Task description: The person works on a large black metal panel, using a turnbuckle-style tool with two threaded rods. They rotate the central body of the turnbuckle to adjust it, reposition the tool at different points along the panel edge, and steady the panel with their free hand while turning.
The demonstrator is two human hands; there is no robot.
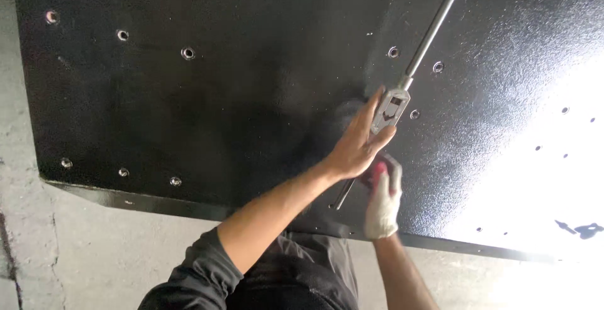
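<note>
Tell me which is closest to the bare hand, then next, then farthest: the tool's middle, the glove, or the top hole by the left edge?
From the left hand, in the head view:
1. Tool's middle: under the fingertips, touching.
2. Glove: just below the hand.
3. Top hole by the left edge: far off on the plate.

We record a glossy black metal plate (220,96) dotted with silver-rimmed holes (187,52), lying on a grey concrete floor (94,253). On it lies a silver-grey tap wrench (402,90). Of our hands, the right (382,202) wears a white glove with red palm, the left (357,146) is bare above a dark grey sleeve (201,272).
</note>
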